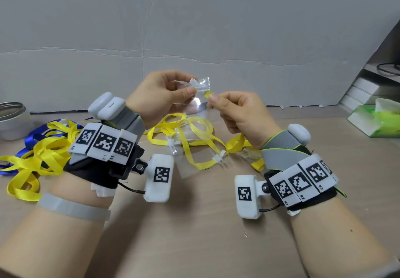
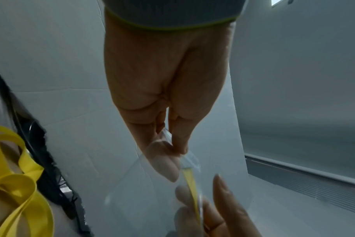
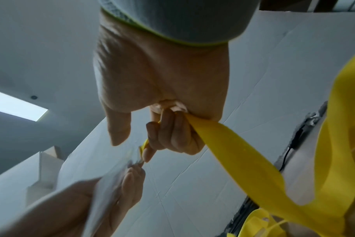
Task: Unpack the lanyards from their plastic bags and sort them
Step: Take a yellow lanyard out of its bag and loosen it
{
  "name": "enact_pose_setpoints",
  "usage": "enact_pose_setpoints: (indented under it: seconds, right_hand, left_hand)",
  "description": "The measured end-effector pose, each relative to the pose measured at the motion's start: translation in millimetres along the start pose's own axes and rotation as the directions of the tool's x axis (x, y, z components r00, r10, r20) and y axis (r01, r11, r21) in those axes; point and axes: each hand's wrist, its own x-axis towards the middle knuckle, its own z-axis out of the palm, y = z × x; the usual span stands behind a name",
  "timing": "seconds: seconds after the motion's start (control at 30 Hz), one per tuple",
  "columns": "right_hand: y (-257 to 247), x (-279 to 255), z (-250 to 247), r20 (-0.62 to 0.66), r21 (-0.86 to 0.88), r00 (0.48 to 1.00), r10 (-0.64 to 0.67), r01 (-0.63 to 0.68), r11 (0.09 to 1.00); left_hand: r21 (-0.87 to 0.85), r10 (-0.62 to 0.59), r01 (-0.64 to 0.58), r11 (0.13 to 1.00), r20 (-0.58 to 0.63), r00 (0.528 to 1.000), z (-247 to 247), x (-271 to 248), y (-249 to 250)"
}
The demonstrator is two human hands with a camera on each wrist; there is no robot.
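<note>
In the head view both hands are raised above the table. My left hand (image 1: 190, 92) pinches the top of a small clear plastic bag (image 1: 200, 87) between thumb and fingers. My right hand (image 1: 213, 98) pinches the end of a yellow lanyard (image 1: 236, 144) where it leaves the bag's mouth; the strap runs through the curled fingers and hangs down to the table. The left wrist view shows my left fingertips (image 2: 164, 165) on the clear bag (image 2: 191, 160), with the yellow strap (image 2: 191, 181) below them. In the right wrist view my right hand (image 3: 146, 154) grips the yellow strap (image 3: 243, 162).
A loose pile of yellow lanyards (image 1: 39, 154) and blue lanyards (image 1: 34, 137) lies at the left. More yellow lanyards in clear bags (image 1: 190, 134) lie mid-table. A metal-rimmed container (image 1: 10, 119) stands far left and a green tissue box (image 1: 376, 119) at the right. A white board (image 1: 194, 28) closes the back.
</note>
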Motion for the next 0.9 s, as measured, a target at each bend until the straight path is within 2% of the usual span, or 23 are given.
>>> enact_pose_setpoints:
  seconds: [0.17, 0.23, 0.37, 0.43, 0.5, 0.53, 0.7, 0.8, 0.9]
  right_hand:
    - [2.7, 0.8, -0.1, -0.028, -0.228, 0.995, -0.092, 0.083, 0.970]
    - [4.0, 1.6, -5.7, -0.009, -0.313, 0.996, -0.086, 0.078, 0.947]
    - [-0.4, -2.4, -10.8, 0.169, -0.495, 0.986, 0.002, 0.083, 0.865]
    - [-0.2, -2.5, -10.6, 0.177, -0.541, 0.984, 0.028, 0.074, 0.837]
    - [0.2, -2.0, -9.1, 0.142, -0.590, 0.989, 0.029, 0.061, 0.805]
    - [-0.2, -1.9, -8.7, 0.111, -0.603, 0.993, 0.029, 0.044, 0.796]
    - [-2.3, -2.0, -11.8, -0.050, -0.533, 0.995, 0.085, -0.099, 0.840]
    - [-4.4, -2.5, -7.6, -0.056, -0.391, 0.990, 0.132, -0.143, 0.909]
    - [-6.6, -2.6, 0.2, -0.009, -0.221, 0.988, 0.157, -0.155, 0.963]
  left_hand:
    - [0.044, -0.023, 0.025, 0.999, -0.037, 0.999, 5.1, 1.1, -2.5]
    - [0.191, -0.032, 0.031, 0.981, 0.004, 0.999, 1.3, 0.9, -3.1]
    - [0.473, -0.133, 0.027, 0.881, 0.193, 0.972, -4.9, -2.9, -4.2]
    - [0.564, -0.207, 0.028, 0.825, 0.256, 0.944, -3.1, -5.2, -5.6]
    - [0.613, -0.225, 0.036, 0.789, 0.234, 0.946, -1.9, -4.8, -7.5]
    - [0.620, -0.228, 0.054, 0.782, 0.205, 0.952, -1.6, -4.3, -8.0]
    - [0.474, -0.260, 0.199, 0.858, 0.068, 0.963, 2.3, -4.1, -10.8]
    - [0.375, -0.235, 0.223, 0.900, -0.015, 0.972, 7.0, -2.1, -13.7]
    - [0.231, -0.221, 0.232, 0.945, -0.073, 0.972, 15.2, -0.8, -17.5]
